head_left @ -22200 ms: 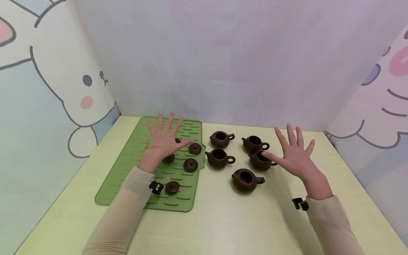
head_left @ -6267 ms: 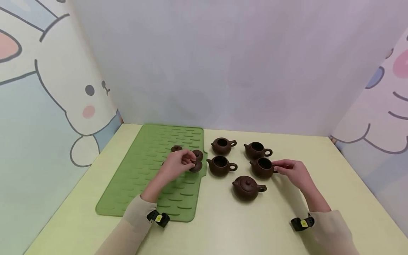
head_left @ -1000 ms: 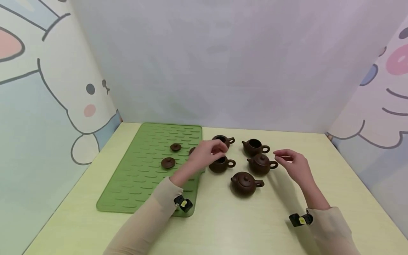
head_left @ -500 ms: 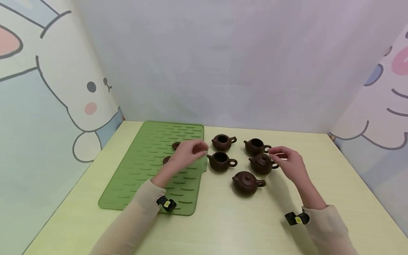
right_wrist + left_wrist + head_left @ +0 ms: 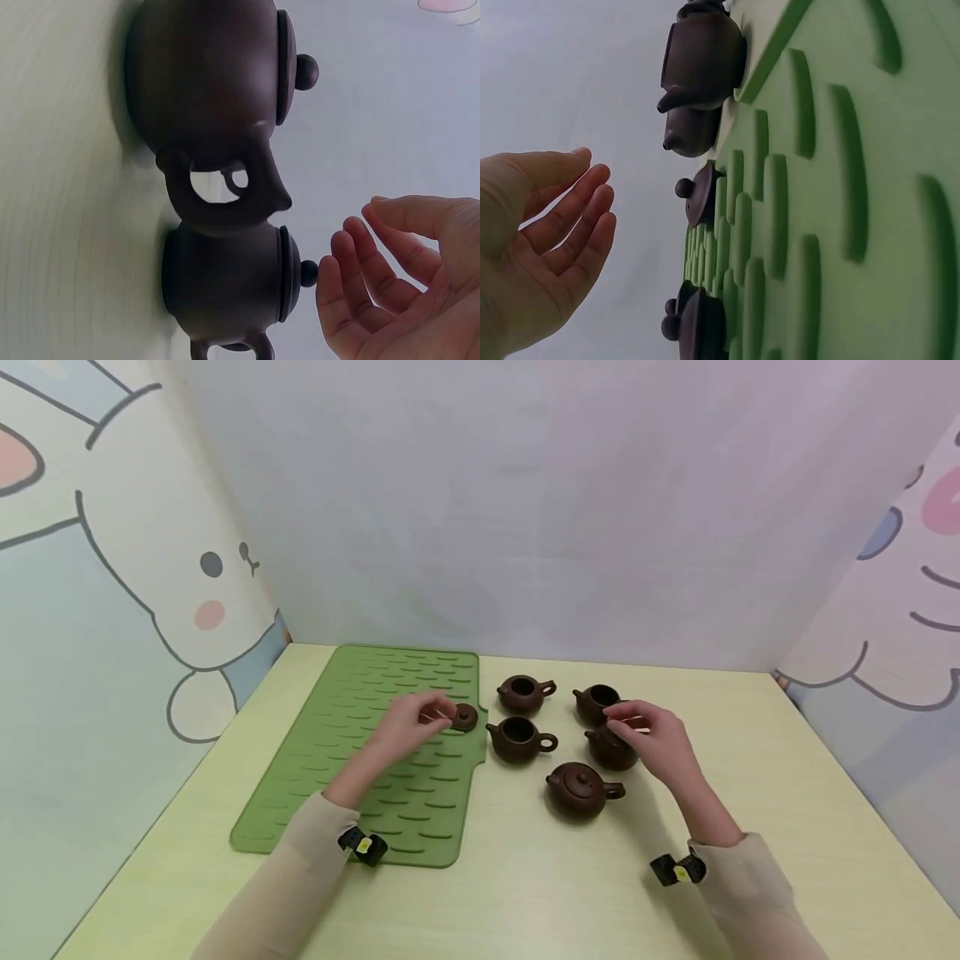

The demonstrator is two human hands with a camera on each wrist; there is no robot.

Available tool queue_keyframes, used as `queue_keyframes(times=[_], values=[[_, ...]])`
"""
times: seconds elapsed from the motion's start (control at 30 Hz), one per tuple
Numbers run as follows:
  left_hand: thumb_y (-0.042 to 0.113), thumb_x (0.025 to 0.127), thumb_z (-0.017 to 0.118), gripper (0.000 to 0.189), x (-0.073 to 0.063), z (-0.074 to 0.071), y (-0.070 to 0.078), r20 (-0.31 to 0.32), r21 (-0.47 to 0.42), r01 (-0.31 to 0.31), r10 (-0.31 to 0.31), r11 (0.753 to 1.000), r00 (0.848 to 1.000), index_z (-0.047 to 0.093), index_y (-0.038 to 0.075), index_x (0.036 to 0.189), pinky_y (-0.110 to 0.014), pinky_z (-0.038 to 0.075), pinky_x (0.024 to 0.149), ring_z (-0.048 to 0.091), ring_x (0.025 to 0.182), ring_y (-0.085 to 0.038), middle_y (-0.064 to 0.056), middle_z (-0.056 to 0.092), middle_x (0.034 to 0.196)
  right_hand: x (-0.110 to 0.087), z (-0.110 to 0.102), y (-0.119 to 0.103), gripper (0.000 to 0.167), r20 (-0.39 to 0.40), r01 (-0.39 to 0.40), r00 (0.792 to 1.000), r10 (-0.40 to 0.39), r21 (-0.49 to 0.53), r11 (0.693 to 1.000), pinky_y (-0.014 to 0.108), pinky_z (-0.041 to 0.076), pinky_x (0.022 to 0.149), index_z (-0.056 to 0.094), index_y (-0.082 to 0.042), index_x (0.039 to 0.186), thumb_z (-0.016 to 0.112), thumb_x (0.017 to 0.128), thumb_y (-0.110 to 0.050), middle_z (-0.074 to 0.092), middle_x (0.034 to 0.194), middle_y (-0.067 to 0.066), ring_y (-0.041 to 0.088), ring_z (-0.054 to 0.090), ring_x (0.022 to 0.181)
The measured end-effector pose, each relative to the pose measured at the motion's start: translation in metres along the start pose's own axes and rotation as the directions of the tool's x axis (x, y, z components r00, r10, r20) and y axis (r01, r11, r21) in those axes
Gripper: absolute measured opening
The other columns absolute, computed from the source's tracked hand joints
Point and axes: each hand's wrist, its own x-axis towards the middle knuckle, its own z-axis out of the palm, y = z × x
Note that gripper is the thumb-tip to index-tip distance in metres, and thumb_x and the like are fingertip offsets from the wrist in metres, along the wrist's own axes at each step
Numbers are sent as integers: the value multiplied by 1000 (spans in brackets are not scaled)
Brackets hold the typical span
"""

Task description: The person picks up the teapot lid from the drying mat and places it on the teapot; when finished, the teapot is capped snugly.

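Observation:
My left hand (image 5: 408,722) hovers over the green mat (image 5: 300,793), fingers loosely bent and nothing in them. Just right of its fingertips lies a small dark brown lid (image 5: 465,717). In the left wrist view, further lids (image 5: 701,326) sit below that hand; in the head view the hand hides them. My right hand (image 5: 651,735) hangs over a lidded teapot (image 5: 611,753), partly covering it. The right wrist view shows its relaxed fingers (image 5: 356,270) apart from the lid's knob (image 5: 308,274). Another lidded teapot (image 5: 573,797) stands nearest me.
Lidless teapots stand right of the mat: one at the back (image 5: 521,700), one in front of it (image 5: 513,747), and one at the back right (image 5: 592,706). The pale table (image 5: 525,902) ends at a plain back wall (image 5: 525,527).
Over the last second my left hand moved left from the teapots to over the mat, and my right hand moved left over the lidded teapot. Since the oldest frame, two teapots gained lids.

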Motion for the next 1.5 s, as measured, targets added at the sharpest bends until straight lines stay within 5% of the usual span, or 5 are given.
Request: queue_keyframes(times=[0.23, 0.8, 1.27, 1.5], values=[[8, 94, 67, 22, -9, -6, -12, -30, 34, 22, -21, 999, 999, 68, 1, 114, -40, 59, 88, 70, 98, -26, -14, 72, 110, 2, 8, -3, 21, 14, 15, 1000, -15, 14, 1000, 17, 49, 74, 72, -4, 112, 69, 94, -14, 74, 107, 15, -3, 59, 83], [12, 96, 67, 22, -26, -20, -42, -82, 55, 114, -109, 992, 991, 67, 3, 116, -44, 58, 88, 68, 101, -29, -13, 71, 112, 1, 24, -11, 20, 68, 45, 997, -47, 25, 999, 23, 51, 74, 72, -5, 113, 68, 95, -13, 73, 103, 12, 14, 63, 86], [7, 95, 66, 23, -32, -24, -53, -91, 87, 168, -160, 982, 983, 66, 3, 118, -47, 56, 92, 66, 106, -33, -17, 69, 116, 1, 34, -14, 20, 97, 16, 995, -24, 76, 997, 21, 51, 73, 72, -6, 112, 68, 94, -14, 74, 106, 12, 16, 65, 87], [5, 94, 67, 24, -32, -25, -57, -85, 99, 195, -187, 976, 979, 66, 2, 117, -46, 57, 89, 66, 105, -34, -18, 69, 115, 2, 38, -15, 19, 101, 24, 994, -32, 80, 997, 19, 51, 72, 72, -4, 111, 69, 94, -13, 74, 103, 12, 6, 64, 81]])
